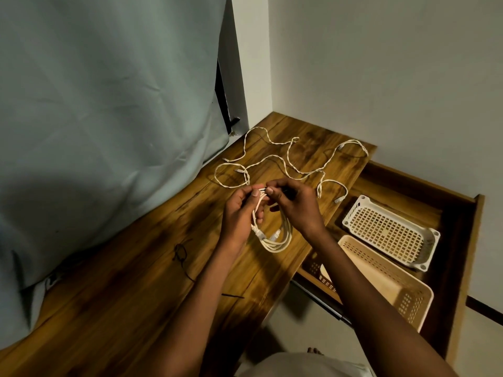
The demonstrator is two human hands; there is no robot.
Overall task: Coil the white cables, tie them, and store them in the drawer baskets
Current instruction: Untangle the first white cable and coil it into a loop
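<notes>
Both forearms reach over the wooden table (114, 281). Right of it the open drawer (460, 240) holds two baskets (392, 232). Left hand (239, 213) grips a coiled white cable (275, 240) above the tabletop; right hand (294, 205) pinches a black tie (285, 192) at its top; loose cables (283, 159) lie beyond

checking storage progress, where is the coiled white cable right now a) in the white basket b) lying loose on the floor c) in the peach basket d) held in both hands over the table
d: the coiled cable hangs between the left hand and right hand above the table; the white basket holds no cable.
</notes>
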